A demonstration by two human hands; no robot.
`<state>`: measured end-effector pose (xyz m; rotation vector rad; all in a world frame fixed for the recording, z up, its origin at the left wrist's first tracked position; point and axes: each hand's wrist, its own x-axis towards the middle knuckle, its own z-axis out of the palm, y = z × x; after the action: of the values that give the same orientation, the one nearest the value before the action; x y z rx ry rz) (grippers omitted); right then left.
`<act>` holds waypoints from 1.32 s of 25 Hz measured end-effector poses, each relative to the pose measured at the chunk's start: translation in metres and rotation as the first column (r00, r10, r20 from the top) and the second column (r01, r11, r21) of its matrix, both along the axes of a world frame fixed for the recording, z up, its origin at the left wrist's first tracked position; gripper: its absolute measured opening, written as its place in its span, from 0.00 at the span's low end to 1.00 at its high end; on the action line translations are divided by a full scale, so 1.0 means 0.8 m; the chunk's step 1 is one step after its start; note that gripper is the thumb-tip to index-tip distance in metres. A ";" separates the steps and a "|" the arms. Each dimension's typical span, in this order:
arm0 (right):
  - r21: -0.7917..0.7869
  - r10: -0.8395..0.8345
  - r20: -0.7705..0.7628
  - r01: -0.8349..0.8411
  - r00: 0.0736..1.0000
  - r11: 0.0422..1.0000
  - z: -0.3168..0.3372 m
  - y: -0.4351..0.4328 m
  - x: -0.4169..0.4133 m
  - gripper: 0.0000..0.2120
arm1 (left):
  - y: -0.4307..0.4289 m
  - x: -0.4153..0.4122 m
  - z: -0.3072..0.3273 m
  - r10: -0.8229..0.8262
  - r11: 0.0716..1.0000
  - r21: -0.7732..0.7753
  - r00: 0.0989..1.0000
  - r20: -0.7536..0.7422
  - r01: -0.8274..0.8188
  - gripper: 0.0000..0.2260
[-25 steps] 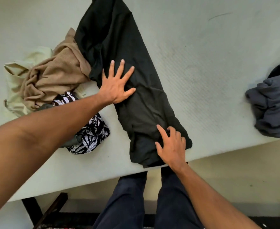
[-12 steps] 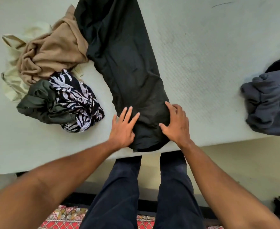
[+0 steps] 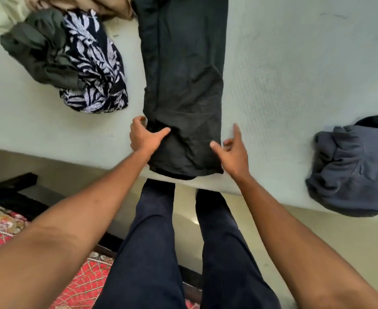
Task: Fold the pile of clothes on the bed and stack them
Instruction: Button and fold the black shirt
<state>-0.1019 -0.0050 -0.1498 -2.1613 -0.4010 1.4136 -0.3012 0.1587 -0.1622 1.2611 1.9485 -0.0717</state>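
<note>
Gripping the near left edge of the black garment (image 3: 183,85), the left hand (image 3: 143,137) lays its thumb over the fabric, fingers curled at the side. At the right edge the right hand (image 3: 233,150) is spread loose, thumb touching the cloth. The black garment runs lengthwise up the bed (image 3: 295,63). Crumpled clothes (image 3: 76,59) lie beyond, to the left.

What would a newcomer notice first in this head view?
The long black garment lies flat down the middle of the bed, its near end at the bed's edge. The left hand grips its left edge, and the right hand sits at its right edge, thumb touching the cloth. A crumpled heap with a leaf-print piece lies to the left, a grey garment to the right.
</note>
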 end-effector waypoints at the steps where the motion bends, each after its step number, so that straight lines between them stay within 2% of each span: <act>1: -0.007 -0.178 -0.110 0.179 0.978 0.984 -0.001 0.021 0.009 0.44 | 0.009 -0.005 0.000 0.030 0.999 -0.030 0.996 0.081 -0.028 0.36; 2: -0.032 -0.302 -0.217 0.303 0.928 0.953 -0.003 0.039 0.016 0.41 | 0.015 -0.012 0.004 0.063 0.996 -0.070 0.988 0.144 -0.053 0.32; 3: -0.041 -0.330 -0.281 0.333 0.901 0.942 -0.003 0.056 0.021 0.36 | 0.020 -0.017 0.006 0.082 0.991 -0.122 0.977 0.194 -0.059 0.29; 7: 0.032 -0.125 -0.362 0.146 0.924 0.989 -0.016 0.074 0.018 0.27 | 0.032 -0.022 0.000 0.175 0.911 -0.413 0.904 0.390 0.002 0.18; 9: 0.069 -0.025 -0.341 0.051 0.940 0.996 -0.023 0.071 0.009 0.25 | 0.038 -0.017 -0.007 0.163 0.858 -0.507 0.891 0.423 0.083 0.22; 11: 0.072 -0.041 -0.285 0.064 0.958 0.995 -0.028 0.064 -0.001 0.23 | 0.036 -0.004 -0.011 0.045 0.819 -0.530 0.895 0.444 0.222 0.29; 13: 0.049 -0.098 -0.234 0.112 0.967 0.992 -0.026 0.057 -0.009 0.21 | 0.020 0.012 -0.012 -0.034 0.815 -0.512 0.904 0.426 0.272 0.29; 16: 0.013 -0.155 -0.162 0.159 0.975 0.987 -0.004 0.043 -0.011 0.19 | -0.017 0.019 0.000 0.086 0.861 -0.481 0.887 0.454 0.163 0.21; 18: -0.015 -0.169 -0.167 0.168 0.971 0.986 0.016 0.020 -0.019 0.18 | -0.047 0.009 0.016 0.166 0.851 -0.515 0.880 0.446 0.101 0.20; 20: -0.095 -0.174 -0.187 0.159 0.967 0.983 0.034 -0.019 -0.036 0.16 | -0.088 -0.010 0.043 0.145 0.824 -0.553 0.894 0.423 0.128 0.19; 22: -0.294 -0.219 -0.226 0.148 0.949 0.944 0.058 -0.069 -0.058 0.12 | -0.142 -0.037 0.067 0.052 0.757 -0.618 0.922 0.383 0.214 0.20; 24: -0.487 -0.268 -0.295 0.097 0.917 0.868 0.092 -0.122 -0.081 0.08 | -0.185 -0.061 0.099 0.056 0.661 -0.724 0.950 0.308 0.196 0.18; 26: -0.522 -0.305 -0.354 0.084 0.884 0.849 0.123 -0.151 -0.099 0.10 | -0.200 -0.078 0.125 0.218 0.593 -0.801 0.942 0.256 0.080 0.14; 27: -0.468 -0.342 -0.368 0.145 0.865 0.871 0.135 -0.152 -0.104 0.15 | -0.193 -0.080 0.131 0.326 0.593 -0.805 0.912 0.249 0.008 0.16; 29: -0.300 -0.416 -0.320 0.325 0.851 0.897 0.137 -0.127 -0.098 0.25 | -0.157 -0.074 0.135 0.438 0.666 -0.742 0.847 0.301 -0.080 0.28; 31: -0.187 -0.512 -0.252 0.478 0.821 0.858 0.137 -0.075 -0.077 0.34 | -0.100 -0.047 0.143 0.459 0.737 -0.666 0.808 0.369 -0.114 0.34; 32: -0.178 -0.553 -0.253 0.524 0.794 0.833 0.129 -0.044 -0.061 0.35 | -0.069 -0.032 0.149 0.465 0.746 -0.656 0.796 0.386 -0.118 0.33; 33: -0.147 -0.564 -0.283 0.546 0.775 0.825 0.123 -0.015 -0.046 0.33 | -0.040 -0.015 0.155 0.457 0.758 -0.646 0.786 0.417 -0.097 0.26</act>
<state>-0.1386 -0.0170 -0.0516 -1.8198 0.3847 1.3812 -0.3134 0.1263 -0.0383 0.4588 1.4064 -0.1314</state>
